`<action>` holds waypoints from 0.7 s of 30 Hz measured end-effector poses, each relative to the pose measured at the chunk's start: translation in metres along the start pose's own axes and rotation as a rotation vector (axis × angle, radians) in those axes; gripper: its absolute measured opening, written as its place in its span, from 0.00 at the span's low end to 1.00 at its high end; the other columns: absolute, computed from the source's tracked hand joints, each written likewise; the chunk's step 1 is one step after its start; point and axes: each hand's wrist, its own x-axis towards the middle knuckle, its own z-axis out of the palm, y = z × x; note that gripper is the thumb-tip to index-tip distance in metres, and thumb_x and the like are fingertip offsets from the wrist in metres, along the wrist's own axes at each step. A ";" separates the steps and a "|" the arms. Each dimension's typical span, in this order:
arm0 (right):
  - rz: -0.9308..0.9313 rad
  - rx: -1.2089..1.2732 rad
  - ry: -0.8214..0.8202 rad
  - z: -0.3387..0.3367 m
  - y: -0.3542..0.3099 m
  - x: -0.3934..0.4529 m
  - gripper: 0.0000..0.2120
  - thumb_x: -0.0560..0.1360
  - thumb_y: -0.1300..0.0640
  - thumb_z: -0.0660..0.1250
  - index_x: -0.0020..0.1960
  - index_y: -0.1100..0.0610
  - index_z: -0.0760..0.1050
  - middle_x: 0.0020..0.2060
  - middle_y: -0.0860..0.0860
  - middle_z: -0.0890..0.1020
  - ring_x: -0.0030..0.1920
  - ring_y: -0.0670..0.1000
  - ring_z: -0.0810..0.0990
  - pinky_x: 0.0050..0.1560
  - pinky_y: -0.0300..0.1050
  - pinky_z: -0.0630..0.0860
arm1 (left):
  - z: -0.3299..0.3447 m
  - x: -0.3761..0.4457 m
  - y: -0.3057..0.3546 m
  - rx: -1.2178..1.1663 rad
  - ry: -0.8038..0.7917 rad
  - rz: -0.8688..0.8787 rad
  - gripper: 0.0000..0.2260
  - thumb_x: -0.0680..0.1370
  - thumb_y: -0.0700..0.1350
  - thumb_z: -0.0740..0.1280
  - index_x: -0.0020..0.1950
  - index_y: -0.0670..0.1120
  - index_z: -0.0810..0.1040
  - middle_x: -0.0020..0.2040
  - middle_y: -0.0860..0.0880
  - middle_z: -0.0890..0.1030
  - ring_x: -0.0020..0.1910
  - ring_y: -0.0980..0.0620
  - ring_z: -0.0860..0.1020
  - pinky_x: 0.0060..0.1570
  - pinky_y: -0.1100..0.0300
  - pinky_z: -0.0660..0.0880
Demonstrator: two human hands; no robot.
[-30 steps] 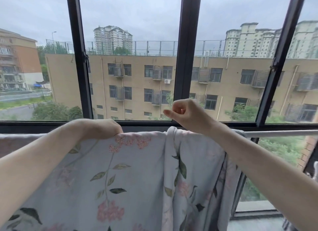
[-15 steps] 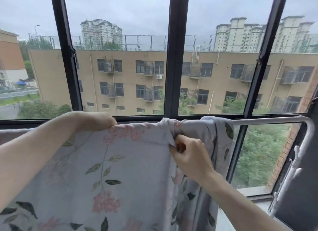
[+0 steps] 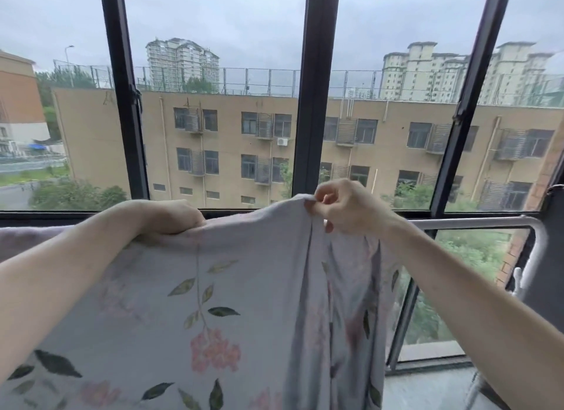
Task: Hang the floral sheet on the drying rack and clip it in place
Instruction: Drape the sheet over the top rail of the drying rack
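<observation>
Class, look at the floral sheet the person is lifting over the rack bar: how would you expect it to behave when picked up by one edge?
Probably floppy: the floral sheet sags between the left hand and right hand. Likely light, since a pinch by the right hand's fingers lifts its edge. It may slide off the smooth rack bar unless clipped.

One sheet (image 3: 189, 302) is seen, draped over one rack (image 3: 476, 221) bar. Two hands are counted — a left hand (image 3: 174, 215) and a right hand (image 3: 348, 206). Four window panes are divided by three dark mullions (image 3: 311, 104). Beyond the glass, one tan building (image 3: 232, 141) is seen in front, with two pale tower blocks behind — one (image 3: 183, 63) left, one (image 3: 442, 70) right.
</observation>
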 end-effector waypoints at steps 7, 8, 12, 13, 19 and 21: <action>-0.096 -0.038 0.007 0.014 0.021 -0.021 0.11 0.71 0.41 0.78 0.40 0.46 0.80 0.36 0.41 0.83 0.34 0.41 0.80 0.38 0.41 0.78 | 0.001 -0.007 0.011 0.012 0.065 0.003 0.11 0.78 0.45 0.63 0.42 0.45 0.83 0.53 0.42 0.84 0.51 0.44 0.82 0.58 0.47 0.80; -0.094 -0.027 0.062 0.012 0.022 -0.023 0.11 0.71 0.40 0.77 0.41 0.45 0.80 0.36 0.40 0.84 0.35 0.40 0.81 0.38 0.37 0.76 | 0.002 -0.007 0.014 0.001 0.060 0.006 0.11 0.78 0.45 0.63 0.42 0.45 0.83 0.53 0.42 0.84 0.51 0.44 0.82 0.58 0.47 0.80; -0.063 -0.165 0.171 0.012 0.026 -0.009 0.08 0.74 0.40 0.73 0.43 0.43 0.81 0.38 0.37 0.83 0.39 0.41 0.81 0.40 0.40 0.74 | 0.005 -0.010 0.026 0.043 0.041 0.062 0.13 0.80 0.45 0.60 0.40 0.47 0.81 0.52 0.43 0.84 0.49 0.46 0.81 0.58 0.48 0.79; -0.044 -0.167 0.137 0.017 0.025 -0.005 0.10 0.76 0.41 0.70 0.40 0.44 0.80 0.36 0.37 0.82 0.39 0.43 0.81 0.41 0.43 0.75 | 0.007 -0.010 0.029 0.063 0.033 0.075 0.13 0.81 0.44 0.59 0.41 0.47 0.79 0.52 0.43 0.83 0.48 0.47 0.79 0.56 0.50 0.78; 0.088 -0.413 0.144 0.047 0.021 0.004 0.33 0.84 0.40 0.54 0.25 0.55 0.72 0.27 0.50 0.75 0.37 0.59 0.75 0.40 0.51 0.71 | 0.012 -0.013 0.022 -0.031 0.318 0.149 0.14 0.75 0.46 0.61 0.30 0.49 0.67 0.32 0.50 0.73 0.32 0.50 0.69 0.32 0.58 0.65; 0.111 -0.444 0.133 0.048 0.016 0.007 0.32 0.83 0.40 0.54 0.27 0.55 0.75 0.32 0.54 0.79 0.39 0.60 0.77 0.41 0.51 0.71 | 0.017 -0.026 0.013 0.036 0.503 0.224 0.16 0.77 0.50 0.60 0.29 0.46 0.68 0.30 0.51 0.75 0.29 0.50 0.71 0.30 0.59 0.67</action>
